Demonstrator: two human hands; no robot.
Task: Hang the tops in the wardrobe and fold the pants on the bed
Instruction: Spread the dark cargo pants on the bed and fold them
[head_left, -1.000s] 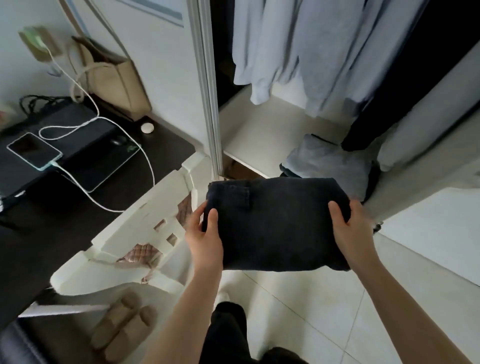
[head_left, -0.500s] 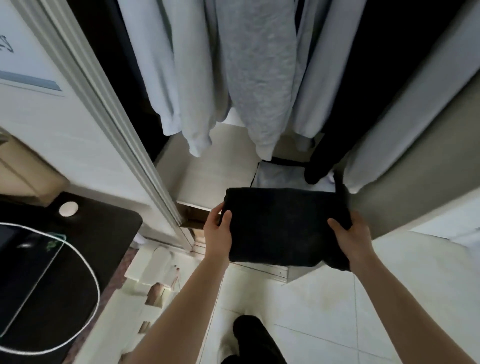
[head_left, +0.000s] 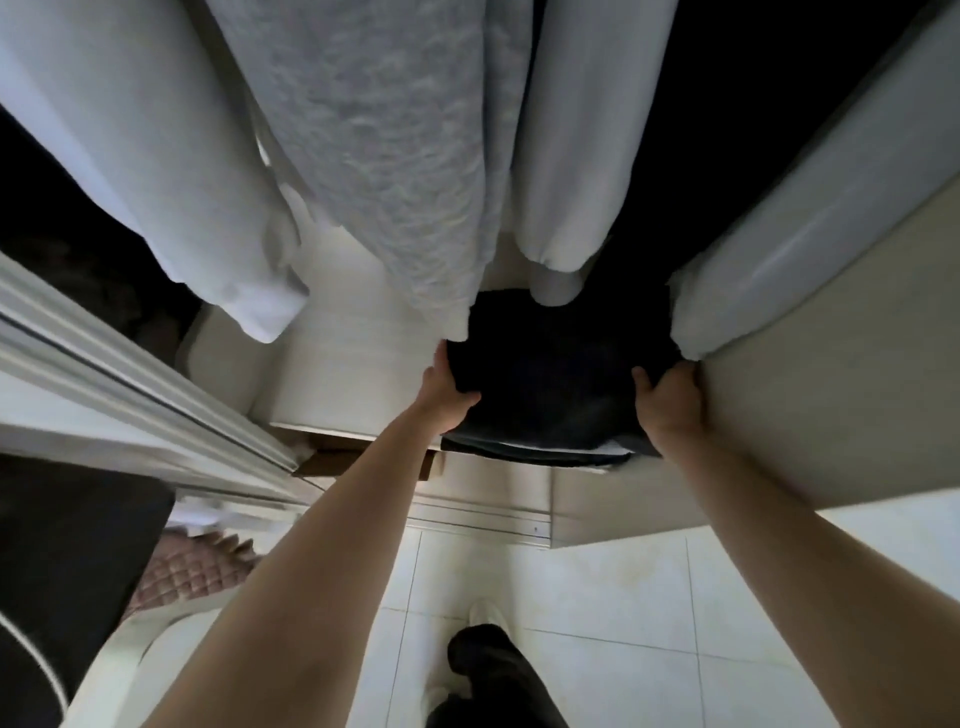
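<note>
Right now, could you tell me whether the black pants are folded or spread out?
Folded: the pants form a compact bundle, layered edges showing in front, held between left hand and right hand.

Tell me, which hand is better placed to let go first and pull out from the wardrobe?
Probably the left hand: open shelf lies beside it. The right hand, also holding the folded black pants, sits against the wardrobe side panel.

Both hands, left (head_left: 448, 391) and right (head_left: 670, 401), grip folded black pants (head_left: 556, 384) under hanging tops (head_left: 395, 171).
</note>
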